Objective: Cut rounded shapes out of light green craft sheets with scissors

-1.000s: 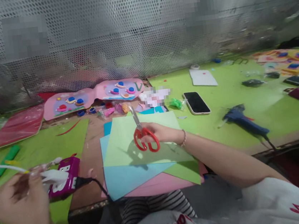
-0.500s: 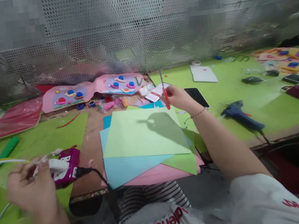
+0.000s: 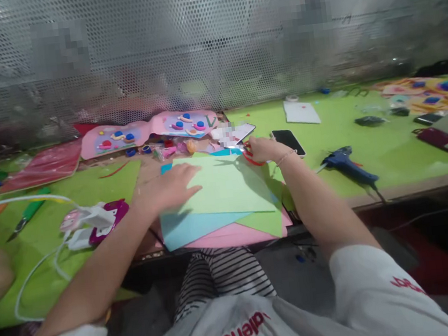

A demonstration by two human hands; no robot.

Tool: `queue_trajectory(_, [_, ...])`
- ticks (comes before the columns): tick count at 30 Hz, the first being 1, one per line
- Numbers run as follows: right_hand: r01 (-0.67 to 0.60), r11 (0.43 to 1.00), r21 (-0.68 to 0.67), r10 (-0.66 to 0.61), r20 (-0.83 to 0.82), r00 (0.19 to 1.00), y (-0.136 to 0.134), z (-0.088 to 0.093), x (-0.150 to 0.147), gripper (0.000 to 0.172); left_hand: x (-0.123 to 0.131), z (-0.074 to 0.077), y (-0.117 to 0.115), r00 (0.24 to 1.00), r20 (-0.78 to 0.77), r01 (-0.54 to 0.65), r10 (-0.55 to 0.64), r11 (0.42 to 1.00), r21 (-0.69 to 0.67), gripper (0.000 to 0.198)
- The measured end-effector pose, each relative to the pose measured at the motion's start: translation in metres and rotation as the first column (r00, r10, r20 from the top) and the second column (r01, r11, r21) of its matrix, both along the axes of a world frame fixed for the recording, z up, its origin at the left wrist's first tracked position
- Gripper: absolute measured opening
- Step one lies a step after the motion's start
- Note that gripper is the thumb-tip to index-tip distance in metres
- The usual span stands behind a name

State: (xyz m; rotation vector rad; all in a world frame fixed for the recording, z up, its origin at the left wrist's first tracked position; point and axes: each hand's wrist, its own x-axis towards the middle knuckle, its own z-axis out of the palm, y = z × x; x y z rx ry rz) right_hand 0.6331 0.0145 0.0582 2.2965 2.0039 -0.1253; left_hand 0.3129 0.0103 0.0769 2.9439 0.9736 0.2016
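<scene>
Craft workspace — green-topped table (image 3: 336,129), coloured paper sheets (image 3: 222,190), red-handled scissors (image 3: 250,158), blue glue gun (image 3: 348,165), cutter (image 3: 30,211)

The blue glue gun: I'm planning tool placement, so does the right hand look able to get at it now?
Probably yes: the glue gun lies to the right of the right hand, with nothing seen on top. But that hand holds red-handled scissors, so it may need freeing.

The counter (image 3: 343,134), mostly bright green with a brown strip showing between the green areas, carried a stack of coloured sheets (image 3: 219,193) at its near edge. Left of the stack lay a purple power strip (image 3: 122,208) and a green-handled cutter (image 3: 32,208); right of it, a dark-screened phone (image 3: 287,142) and a blue glue gun (image 3: 347,163). Farther back lay a white pad (image 3: 302,112).
</scene>
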Motion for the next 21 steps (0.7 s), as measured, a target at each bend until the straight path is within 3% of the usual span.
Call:
queue_trajectory(2, [0.006,1.000,-0.017,-0.006,-0.001,1.000,0.002,-0.003,0.002,0.044,0.015,-0.015,0.032,0.969,-0.139,-0.222,0.206,0.969,-0.107,0.067])
queue_trajectory(4, [0.025,0.999,-0.047,-0.026,-0.021,0.999,0.004,-0.004,0.003,0.046,0.017,-0.032,0.054,0.923,-0.110,-0.381,0.369,0.916,-0.121,0.073])
queue_trajectory(7, [0.045,0.997,-0.069,-0.048,-0.044,0.998,0.007,-0.005,0.007,0.050,0.008,-0.049,0.069,0.904,0.073,-0.410,0.421,0.902,-0.134,0.075])
queue_trajectory(12, [0.106,0.992,-0.070,-0.115,-0.152,0.982,0.010,-0.008,0.012,0.065,-0.007,-0.053,0.072,0.888,0.135,-0.416,0.439,0.894,-0.165,0.080])
queue_trajectory(17, [0.076,0.997,-0.002,-0.075,-0.161,0.984,0.009,-0.009,0.014,0.033,-0.008,-0.056,0.078,0.871,0.285,-0.309,0.399,0.898,-0.314,0.069])
queue_trajectory(21, [0.030,0.993,0.115,-0.013,-0.150,0.989,0.008,-0.013,0.013,0.031,-0.005,-0.059,0.081,0.803,0.371,-0.309,0.466,0.859,-0.409,0.064])
